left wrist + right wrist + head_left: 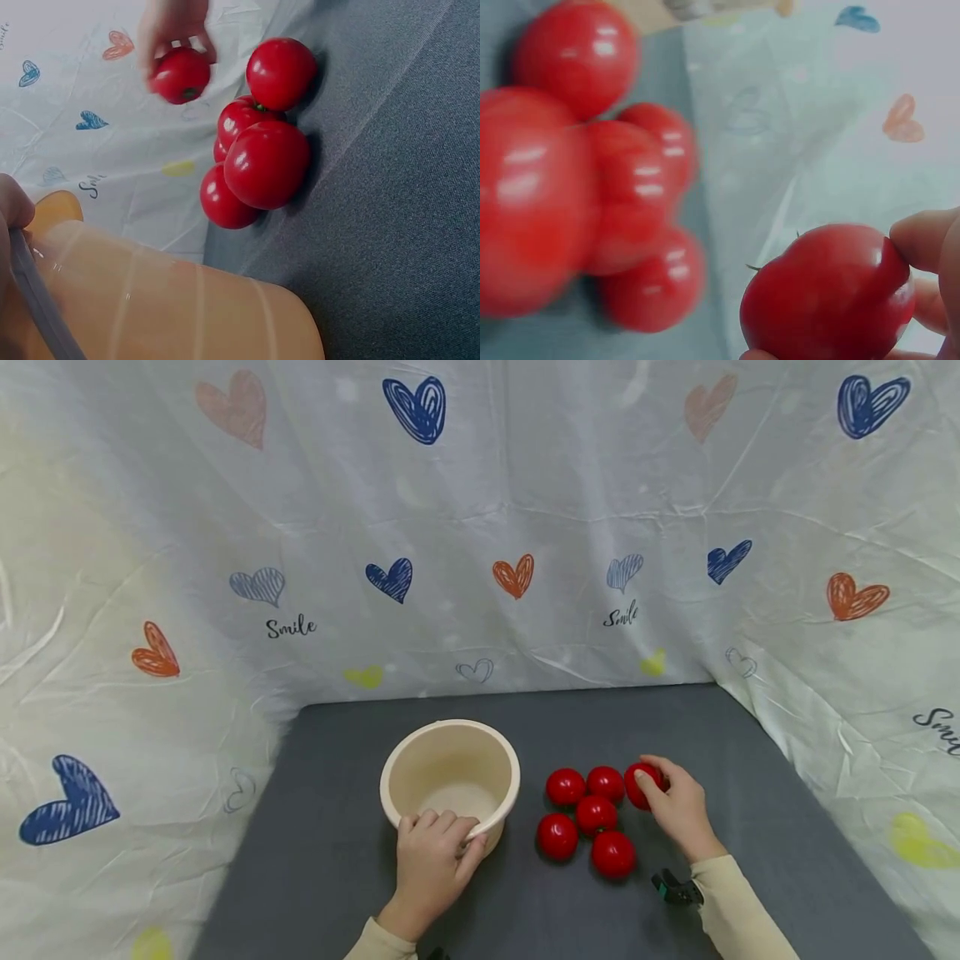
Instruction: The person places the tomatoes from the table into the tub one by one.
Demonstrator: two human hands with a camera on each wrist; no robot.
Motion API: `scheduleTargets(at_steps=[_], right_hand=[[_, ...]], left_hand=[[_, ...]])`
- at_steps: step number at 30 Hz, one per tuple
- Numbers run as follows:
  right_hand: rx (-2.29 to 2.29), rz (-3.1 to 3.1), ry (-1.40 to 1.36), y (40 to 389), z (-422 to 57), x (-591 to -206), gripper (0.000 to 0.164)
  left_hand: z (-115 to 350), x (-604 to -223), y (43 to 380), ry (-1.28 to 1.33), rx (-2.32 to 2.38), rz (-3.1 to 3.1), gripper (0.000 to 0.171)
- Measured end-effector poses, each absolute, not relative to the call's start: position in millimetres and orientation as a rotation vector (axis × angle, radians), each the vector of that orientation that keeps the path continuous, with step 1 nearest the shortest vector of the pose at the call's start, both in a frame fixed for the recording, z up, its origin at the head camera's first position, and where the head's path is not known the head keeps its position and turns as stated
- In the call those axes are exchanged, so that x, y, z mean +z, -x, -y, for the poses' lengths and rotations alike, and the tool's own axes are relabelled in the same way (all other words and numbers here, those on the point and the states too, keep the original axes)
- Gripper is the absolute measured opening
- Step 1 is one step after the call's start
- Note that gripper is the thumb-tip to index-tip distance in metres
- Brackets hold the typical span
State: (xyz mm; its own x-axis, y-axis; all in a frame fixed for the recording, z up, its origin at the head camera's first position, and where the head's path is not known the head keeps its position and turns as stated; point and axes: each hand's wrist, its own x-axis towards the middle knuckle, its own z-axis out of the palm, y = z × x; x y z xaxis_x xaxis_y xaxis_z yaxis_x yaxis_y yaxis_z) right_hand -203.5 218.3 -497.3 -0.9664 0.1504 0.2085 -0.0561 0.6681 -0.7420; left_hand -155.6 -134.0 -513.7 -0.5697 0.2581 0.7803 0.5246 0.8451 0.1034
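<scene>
A cream bucket (450,752) stands upright on the dark table, its inside bare in the head view. My left hand (437,864) grips its near rim, with the fingers over the edge and the thumb outside. In my right hand (681,810) is a red tomato (829,292), pinched between thumb and fingers and lifted off the table, as the left wrist view shows. Several more tomatoes (596,815) lie in a cluster between the bucket and my right hand.
The dark grey table (322,860) reaches back to a pale curtain (450,635) printed with hearts, which also hangs along both sides. A black band with a green part (677,888) is at the right wrist.
</scene>
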Motion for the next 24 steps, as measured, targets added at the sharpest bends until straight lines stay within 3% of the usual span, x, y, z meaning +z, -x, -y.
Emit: scheduleTargets(at_steps=[13, 24], right_hand=[[1.179, 2.538, -0.31, 248.0, -172.7, -421.5, 0.036], [1.179, 2.522, -0.706, 256.4, -95.8, -407.2, 0.036]], left_hand=[[135.7, -513.6, 157.9, 0.574, -0.409, 2.193, 0.027], [134.9, -514.5, 156.7, 0.58, -0.407, 2.175, 0.023]])
